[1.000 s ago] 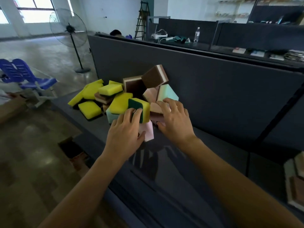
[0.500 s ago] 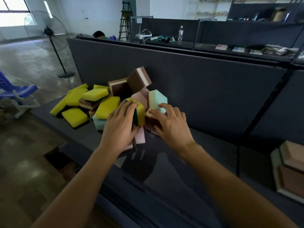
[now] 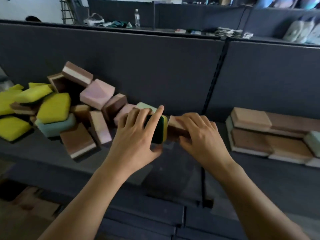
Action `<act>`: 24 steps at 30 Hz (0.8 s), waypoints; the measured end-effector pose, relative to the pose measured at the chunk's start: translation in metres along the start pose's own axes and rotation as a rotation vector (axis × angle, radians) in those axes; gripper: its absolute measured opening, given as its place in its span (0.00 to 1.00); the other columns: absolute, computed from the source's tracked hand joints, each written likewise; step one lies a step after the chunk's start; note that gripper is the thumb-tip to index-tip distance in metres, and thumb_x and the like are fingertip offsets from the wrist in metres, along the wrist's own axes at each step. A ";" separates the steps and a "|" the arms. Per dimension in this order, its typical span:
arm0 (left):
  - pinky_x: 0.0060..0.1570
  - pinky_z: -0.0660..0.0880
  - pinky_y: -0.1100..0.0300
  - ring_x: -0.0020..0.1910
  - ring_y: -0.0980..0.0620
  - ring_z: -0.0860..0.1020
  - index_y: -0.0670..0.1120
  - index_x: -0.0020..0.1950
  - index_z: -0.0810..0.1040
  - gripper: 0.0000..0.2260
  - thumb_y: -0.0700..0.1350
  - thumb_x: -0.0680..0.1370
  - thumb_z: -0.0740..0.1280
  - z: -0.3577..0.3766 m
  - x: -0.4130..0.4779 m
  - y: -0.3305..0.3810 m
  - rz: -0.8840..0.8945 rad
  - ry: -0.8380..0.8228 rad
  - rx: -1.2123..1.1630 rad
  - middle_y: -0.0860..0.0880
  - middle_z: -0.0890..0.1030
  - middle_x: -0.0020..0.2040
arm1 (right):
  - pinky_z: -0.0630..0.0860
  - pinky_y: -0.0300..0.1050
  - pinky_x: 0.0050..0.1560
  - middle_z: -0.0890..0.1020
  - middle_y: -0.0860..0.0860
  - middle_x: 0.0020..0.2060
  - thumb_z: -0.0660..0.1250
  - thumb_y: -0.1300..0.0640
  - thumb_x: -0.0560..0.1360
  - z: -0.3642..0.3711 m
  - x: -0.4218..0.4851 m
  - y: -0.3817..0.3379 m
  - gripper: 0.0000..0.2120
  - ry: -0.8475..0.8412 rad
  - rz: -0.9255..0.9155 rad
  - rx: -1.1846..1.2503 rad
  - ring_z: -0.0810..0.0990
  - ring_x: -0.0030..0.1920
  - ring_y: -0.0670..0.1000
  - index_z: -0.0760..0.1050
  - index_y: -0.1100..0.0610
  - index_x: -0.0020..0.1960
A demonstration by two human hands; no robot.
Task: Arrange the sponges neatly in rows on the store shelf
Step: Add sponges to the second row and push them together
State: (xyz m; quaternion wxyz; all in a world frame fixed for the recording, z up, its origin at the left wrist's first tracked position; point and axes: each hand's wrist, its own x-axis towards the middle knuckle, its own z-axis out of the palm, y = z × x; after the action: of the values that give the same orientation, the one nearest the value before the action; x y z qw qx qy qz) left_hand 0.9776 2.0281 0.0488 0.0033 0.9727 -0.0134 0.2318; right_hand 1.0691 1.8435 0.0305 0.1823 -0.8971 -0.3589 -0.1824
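A loose heap of sponges (image 3: 57, 108), yellow, brown, pink and mint, lies on the left of the dark shelf (image 3: 173, 170). My left hand (image 3: 136, 137) grips a yellow sponge with a green scouring side (image 3: 159, 129), held on edge, with the forefinger stretched over its top. My right hand (image 3: 199, 134) holds a brown and cream sponge (image 3: 174, 127) just to the right of it; the two sponges touch. A neat stack of brown, tan and mint sponges (image 3: 270, 134) lies in rows at the right of the shelf.
A dark back panel (image 3: 155, 66) rises behind the shelf, with a black upright post (image 3: 214, 78) between two sections. Behind the panel another shelf holds a water bottle (image 3: 137, 17) and packets (image 3: 226, 32). A lower shelf edge runs below my arms.
Both hands have moved right along the shelf, away from the heap, carrying the green-backed and the brown sponge. The view has swung right, so the stacked rows now show more fully.
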 end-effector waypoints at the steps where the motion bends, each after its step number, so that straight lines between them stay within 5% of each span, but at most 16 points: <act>1: 0.62 0.66 0.47 0.65 0.43 0.69 0.44 0.75 0.63 0.41 0.56 0.67 0.72 0.003 0.000 0.012 0.021 -0.013 -0.039 0.45 0.71 0.66 | 0.72 0.55 0.56 0.74 0.48 0.62 0.70 0.57 0.71 -0.005 -0.011 0.008 0.25 0.002 0.029 -0.015 0.74 0.58 0.56 0.72 0.51 0.67; 7: 0.59 0.68 0.47 0.61 0.44 0.71 0.45 0.70 0.70 0.33 0.61 0.70 0.61 0.020 0.007 0.087 0.176 -0.082 -0.125 0.47 0.73 0.63 | 0.72 0.57 0.52 0.76 0.49 0.61 0.72 0.56 0.69 -0.041 -0.078 0.060 0.27 0.034 0.197 -0.103 0.75 0.56 0.57 0.72 0.51 0.67; 16: 0.58 0.69 0.49 0.60 0.45 0.71 0.47 0.69 0.71 0.30 0.61 0.70 0.61 0.051 0.026 0.206 0.305 -0.231 -0.173 0.49 0.73 0.62 | 0.71 0.56 0.58 0.76 0.50 0.62 0.72 0.54 0.70 -0.099 -0.164 0.146 0.26 0.023 0.372 -0.132 0.74 0.61 0.57 0.72 0.52 0.67; 24: 0.54 0.72 0.51 0.58 0.46 0.74 0.52 0.62 0.74 0.21 0.58 0.71 0.66 0.069 0.035 0.280 0.287 -0.295 -0.179 0.50 0.76 0.59 | 0.73 0.56 0.57 0.75 0.49 0.63 0.69 0.53 0.70 -0.131 -0.200 0.201 0.24 -0.001 0.322 -0.114 0.74 0.60 0.56 0.72 0.52 0.66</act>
State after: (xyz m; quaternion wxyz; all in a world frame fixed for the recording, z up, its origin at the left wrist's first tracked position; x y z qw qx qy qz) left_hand 1.0322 1.7461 0.0026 0.0546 0.9800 -0.1726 0.0828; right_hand 1.0506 1.5319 0.0129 0.1577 -0.9519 -0.1995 -0.1707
